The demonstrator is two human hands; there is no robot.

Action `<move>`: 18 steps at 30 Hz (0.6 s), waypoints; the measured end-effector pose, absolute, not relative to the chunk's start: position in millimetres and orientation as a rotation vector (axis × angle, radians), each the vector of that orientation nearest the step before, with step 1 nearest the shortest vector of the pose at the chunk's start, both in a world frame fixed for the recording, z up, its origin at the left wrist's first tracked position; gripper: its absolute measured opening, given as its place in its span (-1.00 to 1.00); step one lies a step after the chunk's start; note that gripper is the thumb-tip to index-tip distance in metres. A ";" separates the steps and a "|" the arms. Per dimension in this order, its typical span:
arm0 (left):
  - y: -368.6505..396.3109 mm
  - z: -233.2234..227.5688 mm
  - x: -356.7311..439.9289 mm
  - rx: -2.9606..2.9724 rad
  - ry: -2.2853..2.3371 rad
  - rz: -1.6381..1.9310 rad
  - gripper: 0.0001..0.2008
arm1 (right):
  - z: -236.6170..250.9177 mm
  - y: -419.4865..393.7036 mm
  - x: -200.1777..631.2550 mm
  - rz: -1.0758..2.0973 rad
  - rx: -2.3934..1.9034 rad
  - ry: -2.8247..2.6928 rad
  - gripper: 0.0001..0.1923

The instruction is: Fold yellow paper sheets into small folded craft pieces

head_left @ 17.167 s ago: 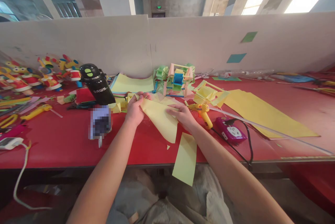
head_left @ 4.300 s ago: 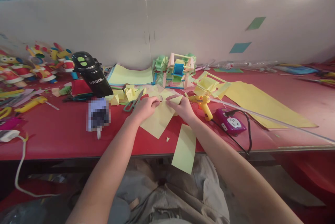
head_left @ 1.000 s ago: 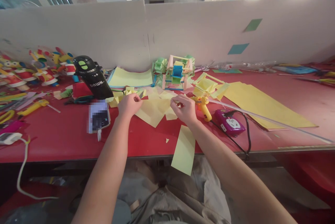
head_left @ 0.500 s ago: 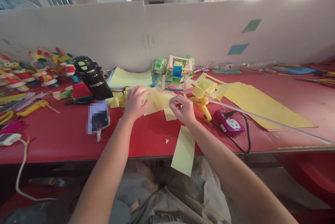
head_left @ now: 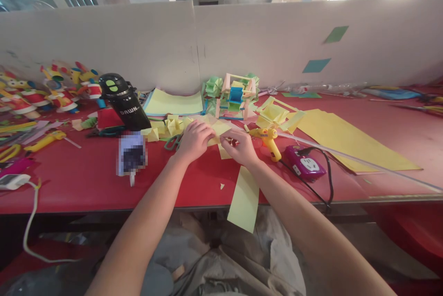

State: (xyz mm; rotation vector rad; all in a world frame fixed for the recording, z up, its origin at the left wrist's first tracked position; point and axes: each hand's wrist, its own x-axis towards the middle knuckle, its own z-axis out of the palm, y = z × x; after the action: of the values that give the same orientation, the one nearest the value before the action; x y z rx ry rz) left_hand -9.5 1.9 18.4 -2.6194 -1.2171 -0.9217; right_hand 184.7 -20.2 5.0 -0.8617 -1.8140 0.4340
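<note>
Both of my hands meet over a small piece of yellow paper (head_left: 220, 129) on the red table (head_left: 79, 185). My left hand (head_left: 194, 140) pinches its left side and my right hand (head_left: 241, 146) pinches its right side. Green-handled scissors (head_left: 174, 141) lie just left of my left hand. Several small folded yellow shapes (head_left: 170, 126) sit behind the scissors. A yellow paper strip (head_left: 244, 199) hangs over the table's front edge below my right wrist.
A yellow glue gun (head_left: 268, 139) and a purple power socket (head_left: 305, 163) with a black cord lie right of my right hand. A black bottle (head_left: 123, 108), a paper model (head_left: 235, 97), a large yellow sheet (head_left: 342, 141) and colourful figures (head_left: 51, 91) stand around.
My left hand pushed the bigger yellow sheet back, then came right to join my right hand on the small piece. The scissors now show beside it.
</note>
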 end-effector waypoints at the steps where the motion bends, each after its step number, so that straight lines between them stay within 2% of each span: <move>1: 3.0 18.7 -11.4 -2.593 -1.230 -0.939 -0.75 | 4.8 -19.9 184.7 0.416 -0.868 -1.805 -0.86; 8: 6.9 19.2 -22.0 -2.480 -1.344 -0.989 -0.79 | 3.8 -18.8 184.0 0.322 -0.875 -1.770 -0.88; 13: 11.1 20.1 -38.3 -2.321 -1.465 -1.178 -0.77 | 5.0 -18.7 190.7 0.269 -0.930 -1.606 -0.91; 18: 4.9 27.4 -39.6 -2.317 -1.400 -1.366 -0.73 | 2.2 -16.3 187.9 0.412 -0.928 -1.716 -0.91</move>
State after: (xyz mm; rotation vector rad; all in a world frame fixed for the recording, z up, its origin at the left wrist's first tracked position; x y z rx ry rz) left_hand -39.6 4.9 27.4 -2.3170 -1.3996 -1.3655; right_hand 187.9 -16.3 2.2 -0.9279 -1.7162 0.4120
